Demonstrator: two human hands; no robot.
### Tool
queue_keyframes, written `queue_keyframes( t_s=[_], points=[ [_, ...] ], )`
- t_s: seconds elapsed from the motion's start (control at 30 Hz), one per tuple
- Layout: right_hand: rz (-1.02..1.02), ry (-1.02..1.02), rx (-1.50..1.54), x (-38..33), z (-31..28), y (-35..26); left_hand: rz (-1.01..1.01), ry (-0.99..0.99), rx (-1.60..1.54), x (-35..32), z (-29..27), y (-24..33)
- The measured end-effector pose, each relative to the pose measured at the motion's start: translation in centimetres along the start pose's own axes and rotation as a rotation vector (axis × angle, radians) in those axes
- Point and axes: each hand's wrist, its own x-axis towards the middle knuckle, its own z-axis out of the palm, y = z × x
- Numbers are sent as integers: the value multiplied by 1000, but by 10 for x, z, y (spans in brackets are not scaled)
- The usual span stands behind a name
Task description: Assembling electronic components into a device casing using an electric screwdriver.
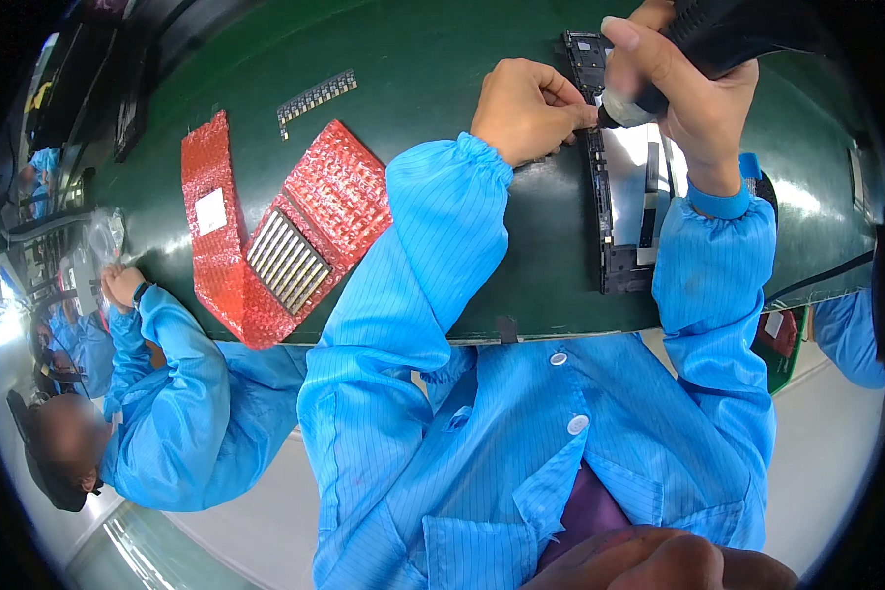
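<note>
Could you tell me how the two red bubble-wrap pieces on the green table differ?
The left bubble wrap is a narrow folded strip with a white label on it; the right bubble wrap lies spread open and wider. The right one carries a tray of metal strips; the left one carries nothing visible. Both are red and lie on the green table.

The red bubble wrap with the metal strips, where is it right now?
In the head view the red bubble wrap lies open on the green table, left of the person's left hand, near the table's front edge.
</note>
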Motion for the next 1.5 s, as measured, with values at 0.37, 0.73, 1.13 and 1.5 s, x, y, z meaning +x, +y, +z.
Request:
queue_keyframes(
  t_s=[0.37,0.73,1.13,1.5],
  points=[
    [6,-38,25,0,1,4,0,0,2,1,1,-2],
    [-62,-7,-96,-14,13,-1,48,37,-44,2,0,-4],
    [-293,56,-190,-13,-81,-29,-86,-18,-73,-2,4,9],
    [-234,348,-42,-70,-202,-9,-195,-95,-11,-4,-7,14]
  ],
)
